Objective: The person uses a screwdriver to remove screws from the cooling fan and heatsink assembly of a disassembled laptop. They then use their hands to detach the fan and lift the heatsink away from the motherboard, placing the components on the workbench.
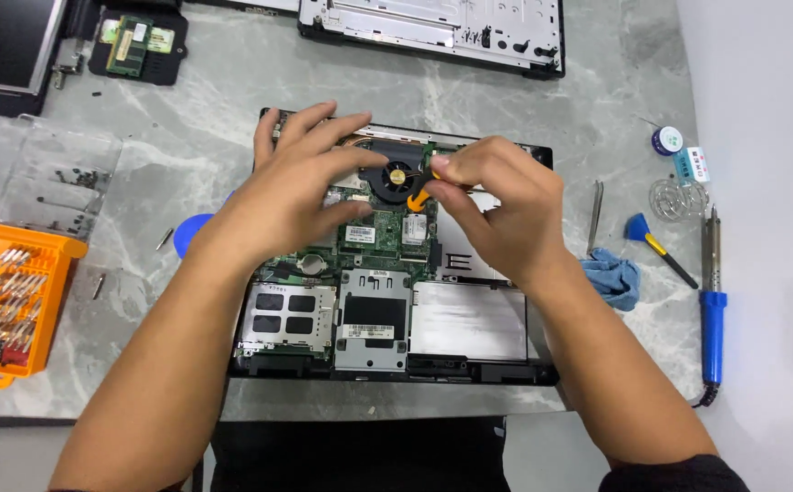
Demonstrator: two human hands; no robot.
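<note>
The table (pixel 232 82) is grey marble-look, and the opened laptop (pixel 396 346) lies at its middle, bottom cover off, board and metal shields bare. I judge the laptop heavy enough to stay put under light pressure, stiff at the frame, but fragile wherever green board shows; I would brace on the black rim or the shields, never on the chips.

At 12 o'clock from it lies a detached cover (pixel 433 27); at 10 o'clock a dark screen panel (pixel 5 46) and a small black hatch with memory sticks (pixel 137 46). At 9 o'clock stand a clear screw tray (pixel 59 173) and an orange bit case (pixel 14 301). At 3 o'clock lie a blue soldering iron (pixel 712 319), a blue cloth (pixel 613 278), tweezers (pixel 594 214) and a small brush (pixel 656 246).

My left hand (pixel 296 187) rests open and spread on the laptop's upper left, fingers flat, gripping nothing. My right hand (pixel 501 205) is pinched around a small screwdriver (pixel 419 193) with an orange-and-black handle, its tip down beside the fan (pixel 396 178), at 12 o'clock on the board.

The screwdriver looks light, stiff and thin, likely to roll in the fingers; thumb and forefinger high on the handle suit it. The fan seems light plastic and delicate. Whether the tip sits in a screw, I cannot tell.
</note>
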